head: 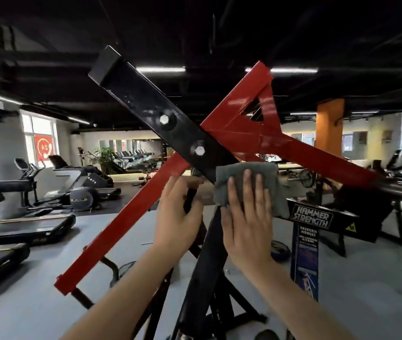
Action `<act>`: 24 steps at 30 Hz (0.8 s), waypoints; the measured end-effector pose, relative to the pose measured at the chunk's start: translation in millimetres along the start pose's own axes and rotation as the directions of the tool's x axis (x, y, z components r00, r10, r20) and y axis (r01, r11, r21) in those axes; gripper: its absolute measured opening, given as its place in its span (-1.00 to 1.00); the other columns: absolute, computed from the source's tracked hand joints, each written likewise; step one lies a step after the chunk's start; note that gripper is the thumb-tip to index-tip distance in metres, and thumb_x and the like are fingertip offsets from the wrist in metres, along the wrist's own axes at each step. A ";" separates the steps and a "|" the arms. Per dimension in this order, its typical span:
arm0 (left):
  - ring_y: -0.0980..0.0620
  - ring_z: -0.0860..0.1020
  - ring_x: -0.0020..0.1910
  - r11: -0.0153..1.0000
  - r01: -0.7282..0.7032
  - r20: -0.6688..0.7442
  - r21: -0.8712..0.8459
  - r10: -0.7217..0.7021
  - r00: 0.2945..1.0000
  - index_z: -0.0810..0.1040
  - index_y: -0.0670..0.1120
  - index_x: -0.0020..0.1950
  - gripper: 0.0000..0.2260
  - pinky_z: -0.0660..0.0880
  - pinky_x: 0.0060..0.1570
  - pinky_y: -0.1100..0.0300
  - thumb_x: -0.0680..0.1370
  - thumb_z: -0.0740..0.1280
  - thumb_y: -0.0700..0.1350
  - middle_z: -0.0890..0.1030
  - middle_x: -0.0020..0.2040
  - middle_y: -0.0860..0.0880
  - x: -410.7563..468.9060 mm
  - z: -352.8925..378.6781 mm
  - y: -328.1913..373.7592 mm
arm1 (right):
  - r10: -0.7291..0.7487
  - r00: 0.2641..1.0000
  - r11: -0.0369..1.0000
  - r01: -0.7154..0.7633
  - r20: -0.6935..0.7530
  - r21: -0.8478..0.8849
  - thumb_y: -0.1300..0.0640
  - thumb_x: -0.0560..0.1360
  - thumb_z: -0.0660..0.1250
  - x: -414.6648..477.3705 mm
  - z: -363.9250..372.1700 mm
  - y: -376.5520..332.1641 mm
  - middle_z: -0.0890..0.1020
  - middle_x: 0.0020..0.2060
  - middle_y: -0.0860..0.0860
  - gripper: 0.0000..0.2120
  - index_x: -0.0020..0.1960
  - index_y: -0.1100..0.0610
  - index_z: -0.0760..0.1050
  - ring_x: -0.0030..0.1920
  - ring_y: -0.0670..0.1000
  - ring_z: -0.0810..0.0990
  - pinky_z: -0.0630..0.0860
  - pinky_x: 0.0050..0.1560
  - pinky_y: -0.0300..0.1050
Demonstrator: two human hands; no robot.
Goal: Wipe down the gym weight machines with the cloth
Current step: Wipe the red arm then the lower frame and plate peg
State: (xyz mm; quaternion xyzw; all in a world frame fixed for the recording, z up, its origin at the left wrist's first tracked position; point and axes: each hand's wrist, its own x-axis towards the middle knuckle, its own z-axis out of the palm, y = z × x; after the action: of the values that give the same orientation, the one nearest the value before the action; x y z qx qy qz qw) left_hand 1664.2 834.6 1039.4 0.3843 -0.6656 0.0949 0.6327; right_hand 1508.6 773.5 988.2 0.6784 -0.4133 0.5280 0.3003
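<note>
A weight machine stands right in front of me: a black steel bar (136,99) with two bolts crosses a red frame arm (131,212), above a black upright post (205,266). My right hand (249,219) presses a folded grey cloth (246,182) flat against the machine where the black bar ends, fingers straight. My left hand (178,212) grips a dark handle or bar just left of the cloth, fingers curled round it.
Treadmills (23,229) and an elliptical stand at the left. A Hammer Strength sign (310,217) and more black machines with a weight plate are at the right. An orange column (328,126) rises at the back. Grey floor lies below.
</note>
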 end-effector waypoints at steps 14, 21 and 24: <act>-0.05 0.24 0.60 0.825 -0.396 0.117 0.403 0.382 0.917 0.48 -0.08 0.47 -0.61 0.18 0.55 -0.07 0.63 0.25 -0.20 0.35 0.58 -0.04 70.2 -16.0 -26.0 | -0.078 0.997 0.993 0.078 -0.004 -0.089 0.03 0.72 0.05 -49.5 16.6 23.2 0.13 0.66 0.15 -0.47 0.64 0.21 0.21 0.65 0.23 0.13 0.27 0.54 0.32; -0.04 0.18 0.64 0.809 -0.420 0.128 0.411 0.405 0.906 0.43 -0.14 0.54 -0.49 0.24 0.53 -0.20 0.56 0.23 -0.26 0.29 0.63 -0.08 61.5 -13.0 -31.4 | -0.070 0.997 0.998 0.070 -0.038 0.000 0.04 0.73 0.03 7.2 7.6 -10.7 0.13 0.66 0.15 -0.49 0.64 0.19 0.21 0.66 0.21 0.08 0.12 0.62 0.25; -0.06 0.23 0.63 0.778 -0.456 0.137 0.432 0.443 0.886 0.43 -0.16 0.54 -0.45 0.27 0.49 -0.23 0.52 0.23 -0.28 0.30 0.62 -0.09 64.8 -16.7 -35.5 | -0.070 0.997 0.996 0.072 -0.037 0.062 0.04 0.75 0.05 56.7 -3.9 -25.6 0.10 0.67 0.12 -0.50 0.64 0.16 0.24 0.68 0.15 0.03 0.09 0.64 0.20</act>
State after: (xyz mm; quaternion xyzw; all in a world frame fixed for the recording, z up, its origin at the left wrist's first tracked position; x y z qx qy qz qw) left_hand 1705.7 795.0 1088.9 0.3521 -0.7057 0.3899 0.4754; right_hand 1534.9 775.2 1044.7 0.6925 -0.3671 0.5414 0.3044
